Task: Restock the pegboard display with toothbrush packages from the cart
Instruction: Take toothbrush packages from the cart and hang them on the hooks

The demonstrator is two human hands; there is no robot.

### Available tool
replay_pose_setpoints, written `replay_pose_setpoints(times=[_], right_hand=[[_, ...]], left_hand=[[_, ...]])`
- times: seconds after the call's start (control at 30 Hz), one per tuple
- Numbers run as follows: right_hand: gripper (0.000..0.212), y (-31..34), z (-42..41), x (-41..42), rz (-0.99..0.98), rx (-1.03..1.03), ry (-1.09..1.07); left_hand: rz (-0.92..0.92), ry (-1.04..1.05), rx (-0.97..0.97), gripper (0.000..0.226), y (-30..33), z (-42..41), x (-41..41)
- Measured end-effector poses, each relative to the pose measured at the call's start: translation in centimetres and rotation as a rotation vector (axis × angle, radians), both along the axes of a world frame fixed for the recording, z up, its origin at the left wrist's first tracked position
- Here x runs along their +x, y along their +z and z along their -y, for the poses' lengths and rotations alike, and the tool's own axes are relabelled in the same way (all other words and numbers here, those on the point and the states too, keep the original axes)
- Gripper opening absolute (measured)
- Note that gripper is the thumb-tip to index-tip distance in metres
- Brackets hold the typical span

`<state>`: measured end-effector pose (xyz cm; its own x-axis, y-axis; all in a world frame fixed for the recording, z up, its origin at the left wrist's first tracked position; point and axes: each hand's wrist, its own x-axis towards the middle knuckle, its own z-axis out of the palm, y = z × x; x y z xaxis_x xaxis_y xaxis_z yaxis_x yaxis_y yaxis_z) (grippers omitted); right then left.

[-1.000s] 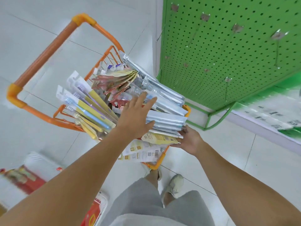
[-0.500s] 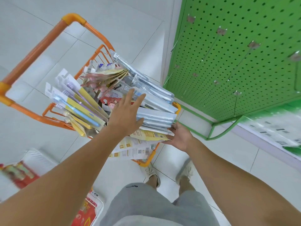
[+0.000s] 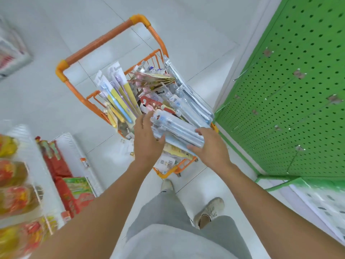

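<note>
My left hand [image 3: 147, 141] and right hand [image 3: 211, 146] clasp a stack of blue toothbrush packages [image 3: 177, 128] above the orange cart [image 3: 104, 42], frame centre

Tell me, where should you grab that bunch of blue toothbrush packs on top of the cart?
Probably by its two long edges, one hand from each side. The stack of blue toothbrush packs is long, flat and slippery-looking, lying across the orange cart. The left hand and right hand already bracket its near end, which should keep the loose packs from sliding apart.
</note>
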<state>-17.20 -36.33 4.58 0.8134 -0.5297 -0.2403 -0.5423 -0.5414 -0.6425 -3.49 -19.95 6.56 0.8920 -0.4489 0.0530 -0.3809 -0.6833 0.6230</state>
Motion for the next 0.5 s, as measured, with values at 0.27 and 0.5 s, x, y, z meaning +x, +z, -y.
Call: replay_pose_setpoints(times=[0.27, 0.5], right_hand=[[0.032, -1.9, -1.8, 4.5, -0.19, -0.131, 0.145], [0.028, -2.1, -2.6, 6.6, -0.258, -0.166, 0.168]], left_hand=[[0.023, -0.284, 0.21, 0.074, -0.1, -2.0, 4.0], [-0.173, -0.172, 0.112, 0.044, -1.2, -1.9, 7.7]])
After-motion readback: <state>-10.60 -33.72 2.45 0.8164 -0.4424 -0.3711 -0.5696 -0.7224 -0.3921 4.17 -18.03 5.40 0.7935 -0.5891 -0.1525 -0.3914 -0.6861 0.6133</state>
